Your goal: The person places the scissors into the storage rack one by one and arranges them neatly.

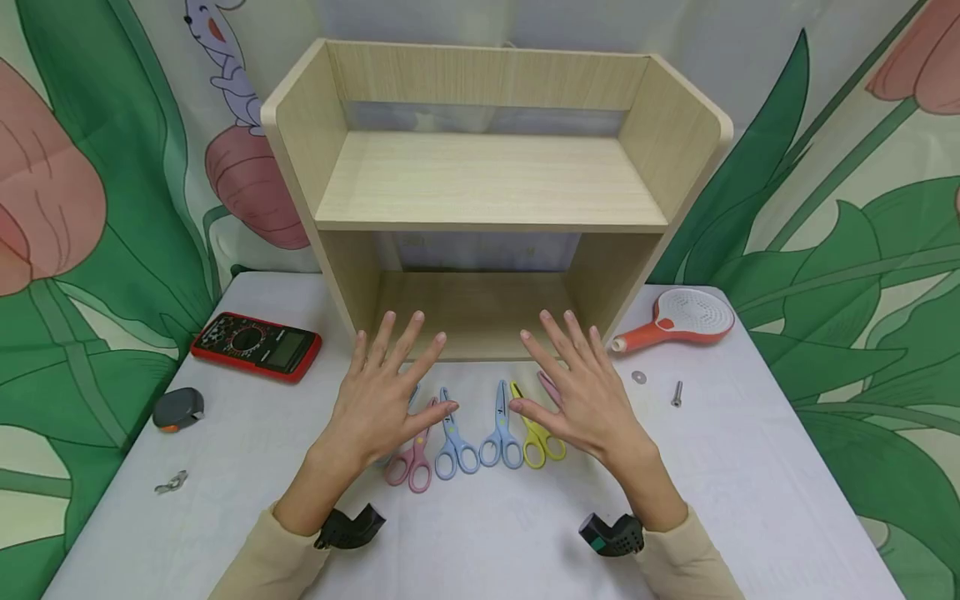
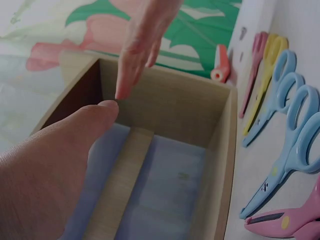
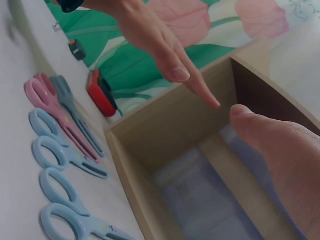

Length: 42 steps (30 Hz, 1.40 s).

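Fingers [image 1: 390, 333] of our left hand [image 1: 378, 400] are spread and straight, holding nothing, and those of our right hand [image 1: 588, 392] fan out the same way. Both palms hover above a row of small scissors [image 1: 468, 433] on the white table [image 1: 750, 483]: pink, two blue and yellow pairs show between the two thumbs, with more partly hidden under the palms. Just beyond the fingertips stands the wooden shelf [image 1: 487, 183]. Left of the left fingers lies a red meter [image 1: 257, 345], its lettering too small to read; right of the right fingers, an orange-handled strainer [image 1: 678, 318]
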### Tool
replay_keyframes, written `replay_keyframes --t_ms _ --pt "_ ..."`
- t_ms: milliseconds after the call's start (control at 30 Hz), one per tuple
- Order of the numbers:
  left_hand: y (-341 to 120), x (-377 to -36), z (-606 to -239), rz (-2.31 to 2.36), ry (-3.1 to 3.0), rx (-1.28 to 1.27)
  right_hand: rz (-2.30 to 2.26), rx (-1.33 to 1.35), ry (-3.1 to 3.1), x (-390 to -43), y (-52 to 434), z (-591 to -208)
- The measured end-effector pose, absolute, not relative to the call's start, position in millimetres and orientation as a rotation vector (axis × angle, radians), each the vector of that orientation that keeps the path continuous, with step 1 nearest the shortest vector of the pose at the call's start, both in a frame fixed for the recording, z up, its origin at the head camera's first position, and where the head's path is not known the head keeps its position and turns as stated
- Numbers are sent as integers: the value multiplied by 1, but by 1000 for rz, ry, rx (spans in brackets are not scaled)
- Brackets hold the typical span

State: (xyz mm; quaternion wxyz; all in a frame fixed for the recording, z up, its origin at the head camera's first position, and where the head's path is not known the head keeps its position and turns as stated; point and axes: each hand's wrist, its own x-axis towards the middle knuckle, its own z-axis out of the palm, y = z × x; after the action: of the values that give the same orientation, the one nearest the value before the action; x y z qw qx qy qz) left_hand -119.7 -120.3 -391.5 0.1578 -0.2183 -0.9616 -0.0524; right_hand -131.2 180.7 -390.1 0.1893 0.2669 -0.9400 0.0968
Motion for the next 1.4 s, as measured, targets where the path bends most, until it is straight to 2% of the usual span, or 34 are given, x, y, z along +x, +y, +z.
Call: replay_keyframes --t_ms 867,1400 --pt "-126 -120 -389 -178 -2740 -615 298 754 -2649 -132 181 -390" --pt "-164 -146 -384 -666 -2419 -391 545 690 -2742 -134 218 -394"
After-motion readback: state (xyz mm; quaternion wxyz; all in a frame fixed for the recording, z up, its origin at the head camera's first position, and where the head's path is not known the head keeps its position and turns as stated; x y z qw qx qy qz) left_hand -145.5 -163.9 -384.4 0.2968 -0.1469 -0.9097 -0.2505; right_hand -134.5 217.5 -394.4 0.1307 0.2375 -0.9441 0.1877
